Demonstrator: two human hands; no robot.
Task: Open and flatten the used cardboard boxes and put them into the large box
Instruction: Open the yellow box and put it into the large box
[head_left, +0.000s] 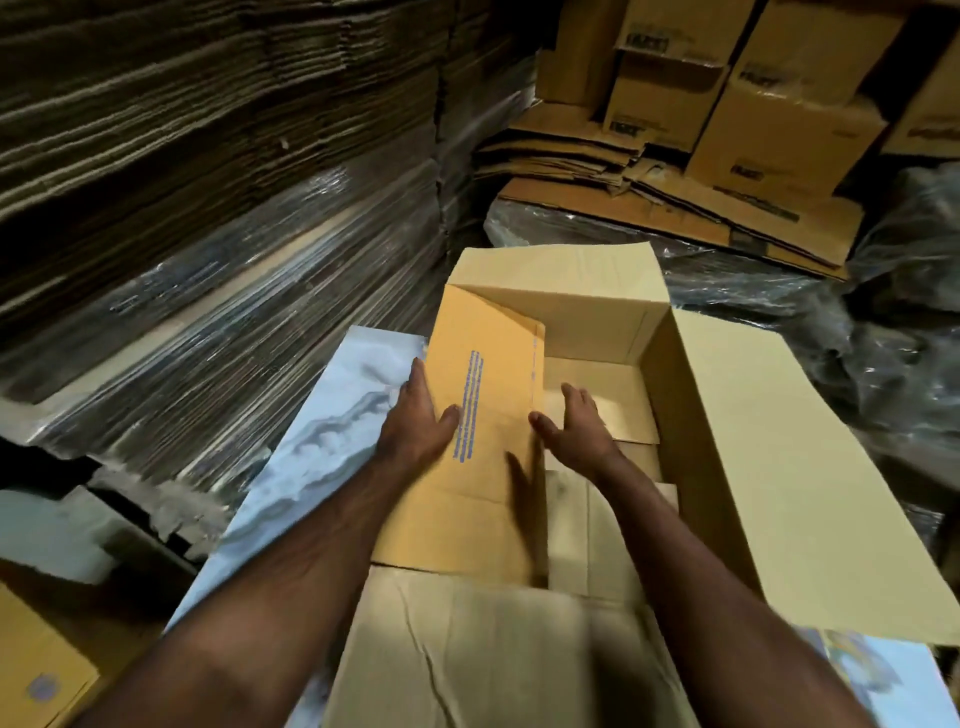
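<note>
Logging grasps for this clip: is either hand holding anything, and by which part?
The left hand presses flat on the flattened box's left edge. The right hand is open at its right edge; an actual grip cannot be told.

The fingertips of the left hand are hidden behind the left edge of the flattened box, whose blue printed lines are too blurred to be read. The lower right edge of that box is smeared by motion blur, as is the thumb of the right hand. Part of the floor of the large box is covered by the flattened box. The print on the stacked cartons cannot be made out. Both forearms are cut off by the bottom edge.
</note>
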